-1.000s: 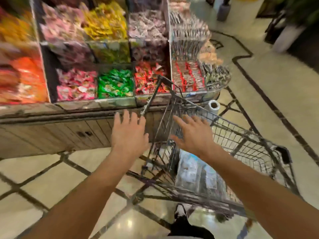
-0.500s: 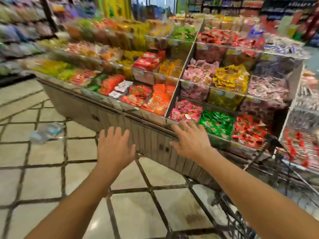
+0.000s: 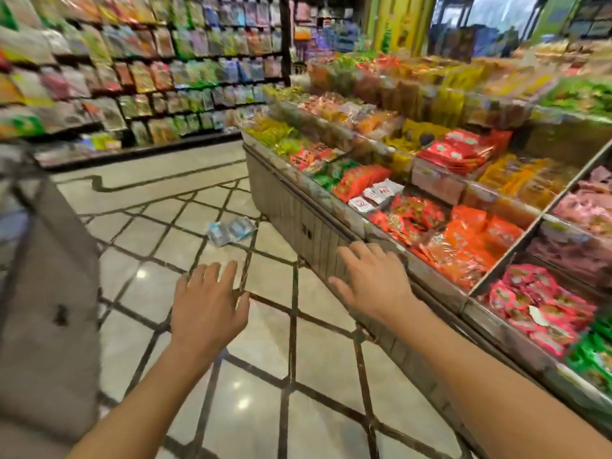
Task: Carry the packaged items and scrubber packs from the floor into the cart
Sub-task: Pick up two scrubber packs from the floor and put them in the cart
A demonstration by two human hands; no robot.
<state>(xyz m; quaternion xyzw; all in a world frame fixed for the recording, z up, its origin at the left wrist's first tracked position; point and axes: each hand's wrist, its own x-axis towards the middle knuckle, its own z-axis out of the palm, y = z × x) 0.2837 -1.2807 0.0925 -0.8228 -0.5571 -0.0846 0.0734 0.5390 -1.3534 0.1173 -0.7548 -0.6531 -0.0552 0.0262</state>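
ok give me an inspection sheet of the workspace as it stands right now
surface: glossy tiled floor with dark diagonal lines, light glare on it
job's things: two clear packs with blue print lie side by side on the floor ahead, near the corner of the display stand; no cart in view
clutter: nothing seen on the floor apart from the packs
grippers: left hand and right hand both reach forward, fingers spread, holding nothing
cables: nothing seen
surroundings: tiered snack display stand on the right, full of coloured packets; wall shelves of hanging packets at the back left; blurred grey object at the left edge, cannot tell what it is
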